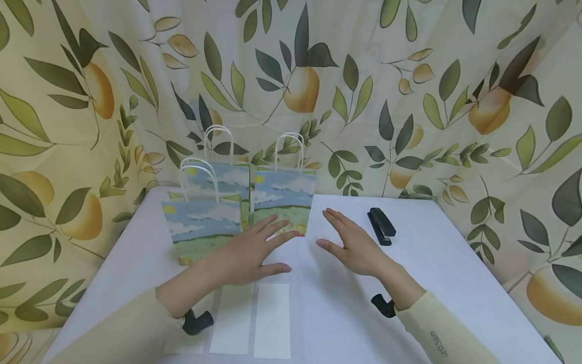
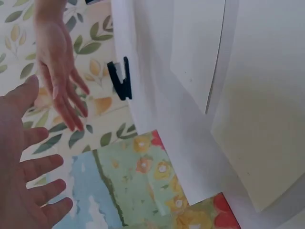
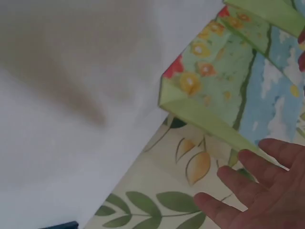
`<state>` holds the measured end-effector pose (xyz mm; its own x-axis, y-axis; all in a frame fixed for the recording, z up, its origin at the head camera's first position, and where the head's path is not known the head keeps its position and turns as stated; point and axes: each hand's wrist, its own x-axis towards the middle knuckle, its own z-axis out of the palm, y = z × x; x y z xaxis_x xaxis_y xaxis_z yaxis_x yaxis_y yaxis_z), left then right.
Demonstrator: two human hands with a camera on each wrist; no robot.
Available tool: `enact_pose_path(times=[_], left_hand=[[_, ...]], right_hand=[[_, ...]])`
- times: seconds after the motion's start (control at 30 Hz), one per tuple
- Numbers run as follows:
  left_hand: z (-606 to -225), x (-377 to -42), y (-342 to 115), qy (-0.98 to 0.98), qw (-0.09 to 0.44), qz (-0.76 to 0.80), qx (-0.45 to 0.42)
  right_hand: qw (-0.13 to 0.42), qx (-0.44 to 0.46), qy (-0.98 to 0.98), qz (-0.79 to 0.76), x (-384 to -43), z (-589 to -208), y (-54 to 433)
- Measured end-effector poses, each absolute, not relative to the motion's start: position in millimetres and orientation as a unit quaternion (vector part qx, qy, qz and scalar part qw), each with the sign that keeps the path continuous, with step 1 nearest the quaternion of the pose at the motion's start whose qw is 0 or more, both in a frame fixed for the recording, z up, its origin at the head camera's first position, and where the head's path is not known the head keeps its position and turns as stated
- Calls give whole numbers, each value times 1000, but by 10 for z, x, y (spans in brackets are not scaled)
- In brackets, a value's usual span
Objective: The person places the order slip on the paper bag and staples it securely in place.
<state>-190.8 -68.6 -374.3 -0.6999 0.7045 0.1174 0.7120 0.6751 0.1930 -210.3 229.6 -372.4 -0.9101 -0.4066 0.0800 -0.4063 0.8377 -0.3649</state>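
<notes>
The left hand and right hand grasp nothing, fingers outstretched, though a careless left-hand sweep toward ten o'clock could topple the front bag.

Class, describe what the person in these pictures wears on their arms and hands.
The left sleeve and right sleeve are pale beige and long. Small dark lettering, too small to read surely, marks the right one. A black device shows at the left wrist and another at the right. The left hand and right hand wear no gloves.
</notes>
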Motion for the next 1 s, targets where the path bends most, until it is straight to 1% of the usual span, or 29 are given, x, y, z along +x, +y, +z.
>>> enact_pose_path(times=[0.23, 0.43, 0.6, 0.8, 1.0], left_hand=[[-3744, -1743, -906, -904, 38, -195, -379], [-3764, -1623, -1115, -904, 55, -246, -345], [-3788, -1540, -1304, -904, 70, -278, -316], [-3837, -1481, -1551, -918, 58, -292, -264], [-3866, -1479, -1790, -925, 76, -290, -233]], right_hand=[[28, -214, 939, -269, -1993, -3754, 2130], [50, -200, 925, -320, -1957, -3766, 1987], [57, -201, 912, -352, -1964, -3791, 1878], [67, -216, 893, -388, -2003, -3831, 1729], [82, -229, 877, -416, -2087, -3876, 1583]])
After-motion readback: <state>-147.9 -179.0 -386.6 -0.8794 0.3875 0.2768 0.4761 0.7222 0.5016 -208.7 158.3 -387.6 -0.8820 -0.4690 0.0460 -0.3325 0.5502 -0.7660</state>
